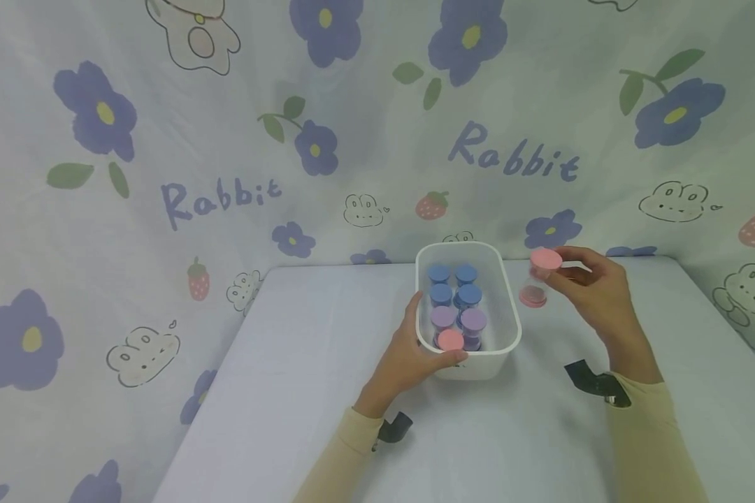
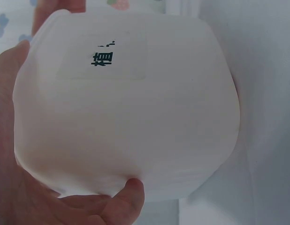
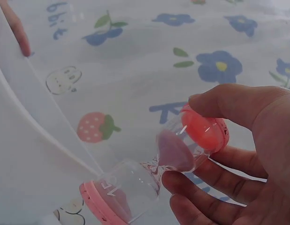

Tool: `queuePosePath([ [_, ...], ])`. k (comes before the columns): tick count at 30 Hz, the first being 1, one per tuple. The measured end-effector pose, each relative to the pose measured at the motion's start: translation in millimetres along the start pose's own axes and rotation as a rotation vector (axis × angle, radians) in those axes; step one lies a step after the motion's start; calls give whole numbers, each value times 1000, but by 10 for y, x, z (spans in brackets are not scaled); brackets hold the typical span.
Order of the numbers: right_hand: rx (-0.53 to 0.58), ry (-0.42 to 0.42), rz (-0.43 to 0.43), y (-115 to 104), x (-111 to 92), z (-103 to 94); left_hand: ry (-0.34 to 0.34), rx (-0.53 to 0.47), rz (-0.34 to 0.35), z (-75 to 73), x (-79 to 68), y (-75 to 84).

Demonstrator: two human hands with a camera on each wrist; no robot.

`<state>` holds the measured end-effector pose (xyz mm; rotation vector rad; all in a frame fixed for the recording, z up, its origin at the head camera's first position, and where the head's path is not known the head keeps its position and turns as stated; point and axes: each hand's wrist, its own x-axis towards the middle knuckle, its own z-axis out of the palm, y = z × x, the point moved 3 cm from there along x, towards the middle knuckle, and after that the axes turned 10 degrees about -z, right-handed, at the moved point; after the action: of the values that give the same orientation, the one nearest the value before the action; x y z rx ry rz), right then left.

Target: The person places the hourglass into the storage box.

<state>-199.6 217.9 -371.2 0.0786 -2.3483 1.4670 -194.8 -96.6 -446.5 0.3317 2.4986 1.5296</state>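
Note:
A white plastic bin stands on the table with several small hourglasses inside. Their caps are blue at the back, purple in the middle, and one pink hourglass is at the front. My left hand grips the bin's front left corner, thumb over the front rim. In the left wrist view its fingers wrap the bin's wall, which bears a dark printed character. To the right of the bin, my right hand holds a sand timer with pink caps by its upper end, tilted, with sand in both bulbs.
A white cloth covers the table. Behind it hangs a pale curtain printed with flowers, rabbits and strawberries. Dark camera straps sit at both wrists, over beige sleeves.

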Motion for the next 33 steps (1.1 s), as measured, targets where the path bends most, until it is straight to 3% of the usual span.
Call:
queuePosePath([
  [7, 2, -36, 4, -68, -31, 34, 0, -2, 1, -1, 3, 2],
  [24, 96, -59, -154, -290, -129, 140, 7, -3, -14, -6, 0, -12],
  [33, 86, -129, -160, -336, -150, 247, -2, -18, 0, 1, 10, -7],
])
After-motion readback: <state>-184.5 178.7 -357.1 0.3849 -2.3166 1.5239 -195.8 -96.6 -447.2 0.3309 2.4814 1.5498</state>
